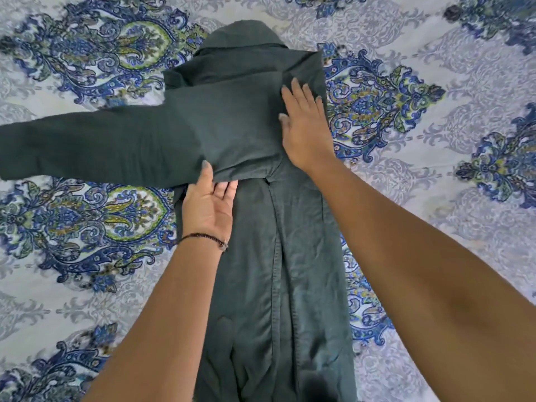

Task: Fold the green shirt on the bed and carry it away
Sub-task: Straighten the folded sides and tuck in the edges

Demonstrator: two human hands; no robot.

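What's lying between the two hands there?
In the head view, only green shirt fabric: the folded-over sleeve panel spans from the left hand at its lower edge to the right hand pressed flat.

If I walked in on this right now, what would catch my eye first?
A dark green shirt lies lengthwise down the middle of a blue paisley bedsheet, one sleeve stretched far out to the left. The right hand presses flat on its folded upper part, while the left hand grips the fold's lower edge.

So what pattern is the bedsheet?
Blue-green paisley on pale grey bedsheet, head view.
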